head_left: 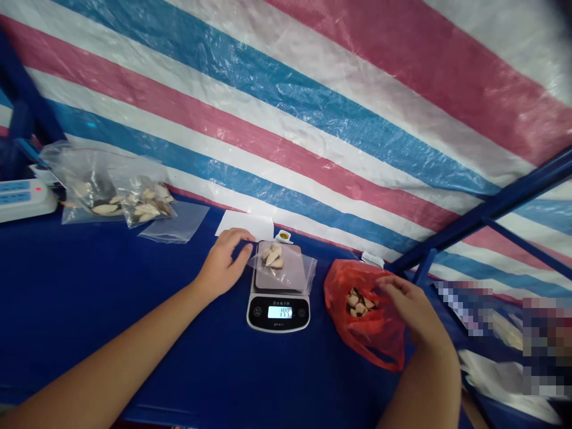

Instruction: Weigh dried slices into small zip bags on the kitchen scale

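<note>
My left hand (226,262) is beside the left edge of a small digital kitchen scale (278,313), thumb and fingers apart, holding nothing. On the scale's platform lies a clear plastic bag (292,275) with a few pale, dark-edged dried slices (273,256) in it. The scale's display is lit; its digits are hard to read. To the right, an open red plastic bag (364,339) holds several similar slices (358,302). Over that bag's right rim reaches my right hand (404,301), fingers loosely extended, with nothing visible in them. Its thumb is mostly hidden.
Clear bags of slices (145,205) and a flat clear bag (176,223) lie at the back left, near a power strip (27,196). White paper (245,224) and a small yellow-filled container (283,236) sit behind the scale. A blue frame bar (460,223) slants at right.
</note>
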`<action>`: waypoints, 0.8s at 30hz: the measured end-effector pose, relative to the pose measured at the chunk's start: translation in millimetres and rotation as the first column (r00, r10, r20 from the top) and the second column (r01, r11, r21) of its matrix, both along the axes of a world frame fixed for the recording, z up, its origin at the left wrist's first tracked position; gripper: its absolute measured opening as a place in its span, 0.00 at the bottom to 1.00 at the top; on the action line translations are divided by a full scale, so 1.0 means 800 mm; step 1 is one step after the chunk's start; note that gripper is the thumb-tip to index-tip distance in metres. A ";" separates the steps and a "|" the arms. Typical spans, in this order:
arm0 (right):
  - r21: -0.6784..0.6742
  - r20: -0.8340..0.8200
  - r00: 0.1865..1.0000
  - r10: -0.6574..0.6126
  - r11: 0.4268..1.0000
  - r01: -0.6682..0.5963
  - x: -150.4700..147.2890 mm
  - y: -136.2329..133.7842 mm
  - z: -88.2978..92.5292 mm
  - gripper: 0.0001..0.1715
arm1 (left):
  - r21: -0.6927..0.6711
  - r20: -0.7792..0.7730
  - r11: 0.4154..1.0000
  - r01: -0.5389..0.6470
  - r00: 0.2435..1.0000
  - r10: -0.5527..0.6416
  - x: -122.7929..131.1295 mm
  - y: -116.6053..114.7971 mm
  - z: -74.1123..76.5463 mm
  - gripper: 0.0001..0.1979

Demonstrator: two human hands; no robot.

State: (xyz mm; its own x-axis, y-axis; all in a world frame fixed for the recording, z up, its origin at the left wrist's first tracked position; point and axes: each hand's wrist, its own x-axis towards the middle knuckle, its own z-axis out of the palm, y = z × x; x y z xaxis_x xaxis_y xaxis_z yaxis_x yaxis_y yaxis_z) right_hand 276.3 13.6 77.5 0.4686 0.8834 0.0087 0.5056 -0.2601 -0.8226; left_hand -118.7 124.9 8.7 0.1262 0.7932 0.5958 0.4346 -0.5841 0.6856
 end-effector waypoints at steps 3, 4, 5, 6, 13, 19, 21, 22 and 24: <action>0.000 -0.267 0.963 -0.035 0.999 0.037 -0.033 0.008 0.004 0.16 | -0.200 0.153 0.973 -0.114 0.978 0.145 -0.005 0.017 -0.010 0.10; -0.033 -0.326 0.945 0.006 0.999 -0.017 -0.046 0.012 0.004 0.15 | -0.254 0.188 0.959 -0.124 0.966 0.175 -0.005 0.020 -0.011 0.11; -0.064 -0.364 0.929 0.063 0.994 -0.093 -0.058 0.015 0.002 0.15 | -0.293 0.214 0.948 -0.126 0.958 0.193 -0.006 0.023 -0.011 0.11; -0.091 -0.382 0.916 0.124 0.981 -0.170 -0.068 0.017 -0.001 0.15 | -0.317 0.233 0.941 -0.122 0.951 0.202 -0.006 0.023 -0.011 0.11; -0.152 -0.331 0.905 0.268 0.931 -0.332 -0.089 0.022 -0.009 0.25 | -0.366 0.296 0.925 -0.103 0.929 0.221 -0.007 0.021 -0.006 0.09; 0.016 -0.417 0.839 0.349 0.926 -0.377 -0.100 0.032 -0.012 0.35 | -0.370 0.297 0.925 -0.087 0.932 0.207 -0.008 0.023 -0.012 0.10; 0.023 -0.409 0.838 0.361 0.922 -0.385 -0.100 0.034 -0.014 0.32 | -0.373 0.304 0.924 -0.080 0.931 0.203 -0.007 0.024 -0.013 0.10; 0.016 -0.385 0.849 0.362 0.922 -0.386 -0.100 0.034 -0.015 0.30 | -0.375 0.308 0.924 -0.074 0.930 0.200 -0.007 0.024 -0.014 0.10; -0.006 -0.317 0.876 0.363 0.923 -0.385 -0.100 0.035 -0.014 0.26 | -0.378 0.312 0.924 -0.063 0.930 0.192 -0.007 0.025 -0.014 0.10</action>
State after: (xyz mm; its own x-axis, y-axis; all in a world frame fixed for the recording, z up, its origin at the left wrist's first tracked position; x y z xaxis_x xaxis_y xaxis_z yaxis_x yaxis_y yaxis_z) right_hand 196.4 41.2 66.1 0.0734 0.9866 -0.1458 0.3044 -0.1614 -0.9388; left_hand -124.3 145.0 -2.7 -0.1479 0.9545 0.2591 0.1941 -0.2289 0.9539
